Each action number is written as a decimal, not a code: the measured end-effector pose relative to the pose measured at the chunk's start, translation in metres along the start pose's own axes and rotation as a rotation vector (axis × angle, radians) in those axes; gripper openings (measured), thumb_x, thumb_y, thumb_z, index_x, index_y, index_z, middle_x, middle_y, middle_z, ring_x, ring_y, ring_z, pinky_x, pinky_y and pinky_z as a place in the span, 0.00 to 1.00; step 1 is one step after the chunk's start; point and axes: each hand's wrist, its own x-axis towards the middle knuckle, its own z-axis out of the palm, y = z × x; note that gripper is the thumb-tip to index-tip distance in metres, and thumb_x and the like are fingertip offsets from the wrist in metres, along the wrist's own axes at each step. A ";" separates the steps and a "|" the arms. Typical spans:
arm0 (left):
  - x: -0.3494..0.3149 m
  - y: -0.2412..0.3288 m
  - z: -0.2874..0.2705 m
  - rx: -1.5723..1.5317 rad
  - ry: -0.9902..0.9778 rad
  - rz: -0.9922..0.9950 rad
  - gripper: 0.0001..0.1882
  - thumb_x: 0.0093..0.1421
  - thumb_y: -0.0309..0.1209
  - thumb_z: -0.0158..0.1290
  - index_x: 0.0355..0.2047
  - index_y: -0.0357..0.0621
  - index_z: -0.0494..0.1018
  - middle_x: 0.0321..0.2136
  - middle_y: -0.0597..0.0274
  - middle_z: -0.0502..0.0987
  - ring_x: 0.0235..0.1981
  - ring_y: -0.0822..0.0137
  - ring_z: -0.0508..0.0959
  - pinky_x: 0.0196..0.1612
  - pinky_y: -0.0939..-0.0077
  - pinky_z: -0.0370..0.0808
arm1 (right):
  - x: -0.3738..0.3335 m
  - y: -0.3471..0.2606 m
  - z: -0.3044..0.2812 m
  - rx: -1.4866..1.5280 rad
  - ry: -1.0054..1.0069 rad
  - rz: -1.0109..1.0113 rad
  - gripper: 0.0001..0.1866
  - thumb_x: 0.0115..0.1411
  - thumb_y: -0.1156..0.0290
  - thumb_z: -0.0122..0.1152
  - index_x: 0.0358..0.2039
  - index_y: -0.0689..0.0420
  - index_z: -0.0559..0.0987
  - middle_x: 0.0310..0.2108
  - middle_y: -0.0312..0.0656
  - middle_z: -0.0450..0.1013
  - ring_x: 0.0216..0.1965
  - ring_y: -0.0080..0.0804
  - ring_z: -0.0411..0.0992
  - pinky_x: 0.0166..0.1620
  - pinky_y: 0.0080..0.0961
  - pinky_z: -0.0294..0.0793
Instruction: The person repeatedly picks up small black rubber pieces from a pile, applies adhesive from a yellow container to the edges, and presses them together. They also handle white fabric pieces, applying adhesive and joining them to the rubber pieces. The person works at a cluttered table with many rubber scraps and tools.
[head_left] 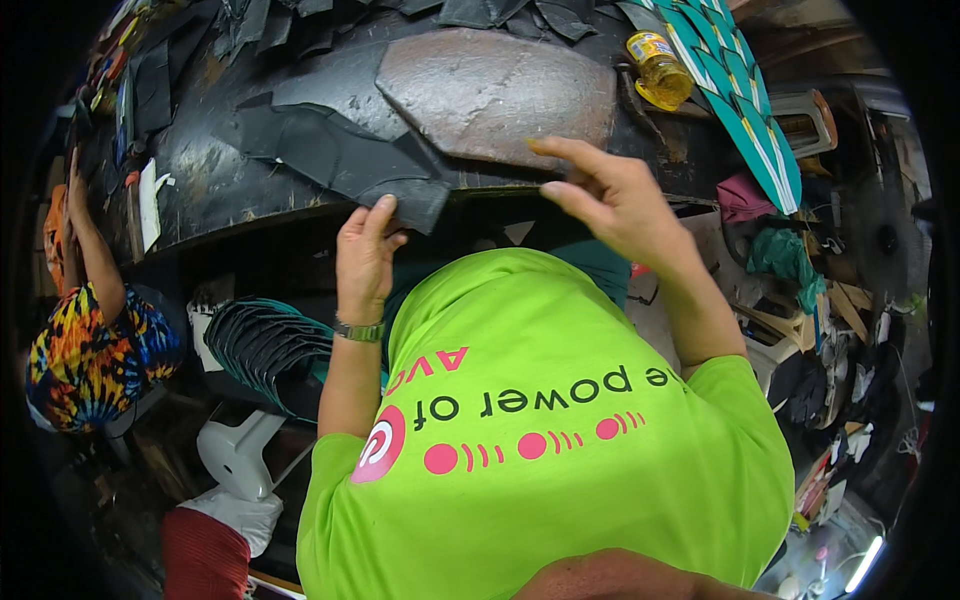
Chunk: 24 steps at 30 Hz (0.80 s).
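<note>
My left hand [368, 256] pinches one end of a black leather-like piece [340, 150] between thumb and fingers, at the table's near edge. The piece is flat, with cut, angular outlines and curved seam lines; its far part lies on the dark table [225, 200]. To the right, my right hand [622, 195] is raised with thumb and forefinger apart and nothing visible between them. Something yellowish coats its forefinger tip. Beyond that hand lies a worn, shiny grey-brown slab [500, 90] with angled corners.
A jar of yellow liquid [660, 75] and a green panel with black strips [735, 100] are at the far right. Black scraps [480, 12] line the back. Left, another person [100, 340] works; curved dark-green pieces [265, 345] stack near a white stool [237, 452].
</note>
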 end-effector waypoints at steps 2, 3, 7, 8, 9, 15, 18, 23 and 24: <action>-0.006 -0.008 0.011 0.023 -0.120 0.065 0.06 0.68 0.30 0.56 0.41 0.44 0.79 0.37 0.65 0.83 0.33 0.72 0.81 0.37 0.79 0.76 | 0.008 -0.004 0.030 0.225 0.023 -0.050 0.31 0.63 0.77 0.64 0.67 0.52 0.69 0.34 0.33 0.72 0.30 0.16 0.68 0.34 0.16 0.69; -0.012 -0.012 0.017 0.023 -0.170 0.079 0.07 0.67 0.28 0.54 0.42 0.42 0.79 0.38 0.63 0.83 0.35 0.72 0.81 0.40 0.78 0.77 | 0.013 -0.003 0.042 0.295 0.060 -0.080 0.34 0.63 0.77 0.64 0.69 0.52 0.65 0.39 0.35 0.72 0.33 0.16 0.68 0.36 0.16 0.70; -0.026 -0.011 0.036 0.093 -0.335 0.035 0.20 0.64 0.32 0.58 0.52 0.33 0.73 0.47 0.58 0.81 0.46 0.66 0.81 0.52 0.70 0.77 | 0.027 0.003 0.064 0.740 0.017 -0.062 0.37 0.64 0.81 0.61 0.72 0.54 0.59 0.42 0.39 0.70 0.37 0.17 0.70 0.39 0.16 0.72; -0.026 -0.008 0.039 0.021 -0.323 -0.020 0.20 0.64 0.32 0.57 0.54 0.33 0.72 0.48 0.57 0.80 0.47 0.65 0.81 0.53 0.69 0.76 | 0.027 0.004 0.065 0.851 0.003 -0.026 0.37 0.64 0.82 0.60 0.72 0.54 0.60 0.41 0.38 0.70 0.37 0.17 0.70 0.39 0.16 0.73; -0.022 -0.003 0.042 -0.063 -0.320 -0.070 0.21 0.65 0.32 0.56 0.55 0.33 0.72 0.49 0.56 0.79 0.48 0.64 0.80 0.55 0.67 0.76 | 0.027 0.005 0.065 0.913 -0.023 -0.052 0.38 0.63 0.83 0.59 0.72 0.54 0.58 0.40 0.37 0.69 0.36 0.17 0.70 0.38 0.16 0.73; -0.007 0.009 0.065 -0.100 -0.273 -0.112 0.15 0.68 0.28 0.52 0.52 0.34 0.72 0.47 0.55 0.80 0.47 0.63 0.81 0.54 0.67 0.78 | 0.023 0.012 0.056 0.714 0.065 -0.090 0.27 0.63 0.86 0.56 0.64 0.58 0.72 0.43 0.38 0.70 0.39 0.19 0.72 0.41 0.17 0.74; -0.009 0.009 0.074 -0.137 -0.281 -0.110 0.14 0.69 0.28 0.52 0.51 0.34 0.73 0.47 0.55 0.80 0.47 0.63 0.81 0.53 0.68 0.78 | 0.026 0.019 0.051 0.235 0.239 -0.360 0.22 0.62 0.87 0.56 0.55 0.58 0.80 0.46 0.39 0.70 0.41 0.22 0.72 0.44 0.18 0.74; -0.011 0.009 0.077 -0.176 -0.289 -0.138 0.14 0.69 0.27 0.52 0.52 0.33 0.73 0.47 0.54 0.80 0.48 0.63 0.81 0.54 0.67 0.79 | 0.026 0.024 0.053 0.050 0.320 -0.362 0.23 0.58 0.86 0.59 0.52 0.51 0.82 0.45 0.43 0.72 0.36 0.35 0.76 0.41 0.25 0.76; -0.011 0.009 0.077 -0.158 -0.293 -0.132 0.14 0.70 0.27 0.51 0.53 0.33 0.72 0.47 0.54 0.79 0.48 0.64 0.81 0.53 0.67 0.79 | 0.025 0.024 0.053 0.021 0.319 -0.363 0.24 0.57 0.86 0.59 0.52 0.49 0.82 0.46 0.43 0.72 0.36 0.35 0.76 0.41 0.26 0.77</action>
